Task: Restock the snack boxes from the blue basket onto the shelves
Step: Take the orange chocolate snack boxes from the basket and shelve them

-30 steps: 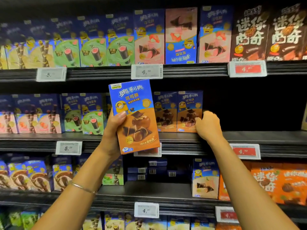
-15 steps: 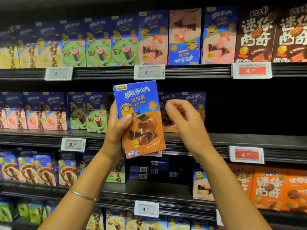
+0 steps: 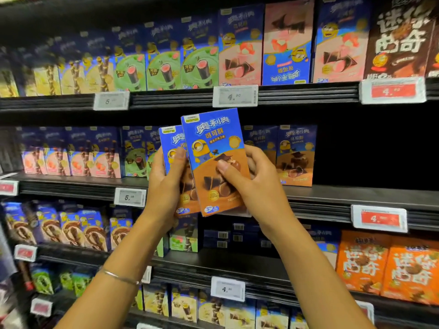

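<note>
Cardboard: right fingers [image 3: 225,167] pinch front box [image 3: 215,138], left fingers [image 3: 178,158] rear box [image 3: 169,138].

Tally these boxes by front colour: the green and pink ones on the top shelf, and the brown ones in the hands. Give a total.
3 green boxes on the top shelf
3 pink boxes on the top shelf, the middle one upside down
2 brown boxes, held between the left hand and the right hand
Total: 8

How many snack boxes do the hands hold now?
2. Front box in the right hand; second box behind it, in the left hand. More may be hidden.
</note>
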Action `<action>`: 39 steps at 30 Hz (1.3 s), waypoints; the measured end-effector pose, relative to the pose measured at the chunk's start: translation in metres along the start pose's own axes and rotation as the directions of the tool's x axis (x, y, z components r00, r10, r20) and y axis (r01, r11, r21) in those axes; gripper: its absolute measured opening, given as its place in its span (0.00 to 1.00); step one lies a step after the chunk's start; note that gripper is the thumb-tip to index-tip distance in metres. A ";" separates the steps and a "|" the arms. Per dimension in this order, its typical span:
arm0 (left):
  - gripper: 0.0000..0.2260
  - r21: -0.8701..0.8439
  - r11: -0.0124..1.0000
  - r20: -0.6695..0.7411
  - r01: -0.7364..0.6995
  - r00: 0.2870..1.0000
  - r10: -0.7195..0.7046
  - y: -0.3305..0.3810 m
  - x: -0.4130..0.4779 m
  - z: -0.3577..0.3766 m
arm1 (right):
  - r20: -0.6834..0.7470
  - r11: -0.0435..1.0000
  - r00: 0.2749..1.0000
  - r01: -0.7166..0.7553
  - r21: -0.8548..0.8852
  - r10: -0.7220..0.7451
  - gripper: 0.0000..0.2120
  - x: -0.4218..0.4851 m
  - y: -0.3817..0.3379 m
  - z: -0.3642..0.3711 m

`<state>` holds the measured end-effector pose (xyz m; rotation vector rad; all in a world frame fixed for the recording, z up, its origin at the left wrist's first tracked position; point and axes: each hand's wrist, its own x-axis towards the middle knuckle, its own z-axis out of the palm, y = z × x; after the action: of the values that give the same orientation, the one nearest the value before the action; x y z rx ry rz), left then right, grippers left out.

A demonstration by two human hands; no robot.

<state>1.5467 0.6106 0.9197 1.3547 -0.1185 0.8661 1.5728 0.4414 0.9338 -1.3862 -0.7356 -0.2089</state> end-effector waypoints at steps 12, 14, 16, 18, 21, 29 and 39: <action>0.16 0.039 0.997 -0.079 -0.059 0.995 0.062 0.008 0.026 -0.046 | -0.288 0.995 0.958 -0.045 -0.085 0.018 0.19 0.027 0.042 -0.019; 0.16 0.031 0.998 -0.076 -0.056 0.995 0.058 0.008 0.027 -0.052 | -0.355 0.975 0.934 -0.044 -0.219 -0.037 0.20 0.038 0.049 -0.020; 0.18 0.008 0.999 -0.078 -0.049 0.996 0.050 0.009 0.028 -0.055 | -0.380 0.943 0.923 -0.076 -0.324 -0.056 0.24 0.049 0.056 -0.018; 0.22 -0.004 0.999 -0.071 -0.039 0.997 0.039 0.009 0.030 -0.058 | -0.384 0.908 0.921 -0.108 -0.404 -0.061 0.24 0.058 0.061 -0.013; 0.21 0.003 0.999 -0.045 -0.042 0.998 0.042 0.008 0.032 -0.060 | -0.373 0.804 0.920 -0.128 -0.581 -0.123 0.22 0.066 0.067 -0.002; 0.15 -0.019 1.000 0.033 -0.021 0.999 0.022 -0.001 0.037 -0.064 | -0.385 0.576 0.908 -0.230 -0.784 -0.162 0.25 0.080 0.070 0.018; 0.19 -0.049 0.999 0.068 0.013 0.998 -0.009 -0.005 0.038 -0.064 | -0.394 0.529 0.908 -0.266 -0.806 -0.144 0.25 0.085 0.071 0.033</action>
<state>1.5508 0.6851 0.9202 1.3374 -0.1833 0.8036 1.6649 0.5108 0.9254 -2.2097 -0.1640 -0.8887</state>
